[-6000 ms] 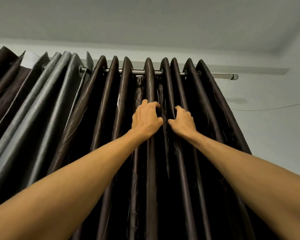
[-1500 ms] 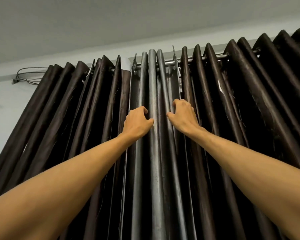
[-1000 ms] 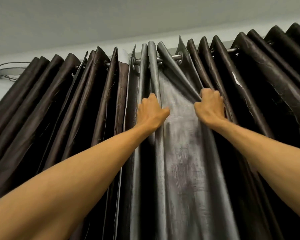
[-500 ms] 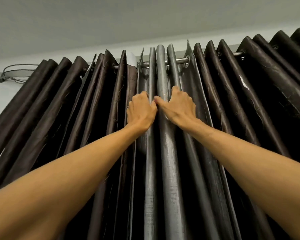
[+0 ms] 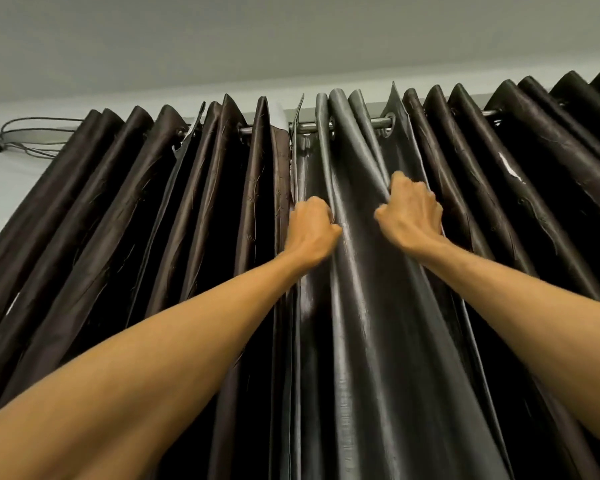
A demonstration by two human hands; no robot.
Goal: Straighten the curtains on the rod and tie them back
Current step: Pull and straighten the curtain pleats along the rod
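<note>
Dark brown pleated curtains (image 5: 201,209) hang by eyelets from a metal rod (image 5: 378,122) just under the ceiling. In the middle hangs a greyer, shinier curtain panel (image 5: 368,306). My left hand (image 5: 310,230) grips a fold at this panel's left side. My right hand (image 5: 413,213) grips a fold further right. The fabric between the two hands is drawn apart into a broad, shallow fold. Both arms reach up from the bottom corners.
A loop of dark cable (image 5: 28,136) hangs on the wall at the upper left, beside the curtain's end. More brown pleats (image 5: 534,161) continue to the right edge. The pale ceiling (image 5: 291,39) fills the top of the view.
My hands were close together on the grey folds half a second ago. They have moved apart, the right hand going right and spreading the fold.
</note>
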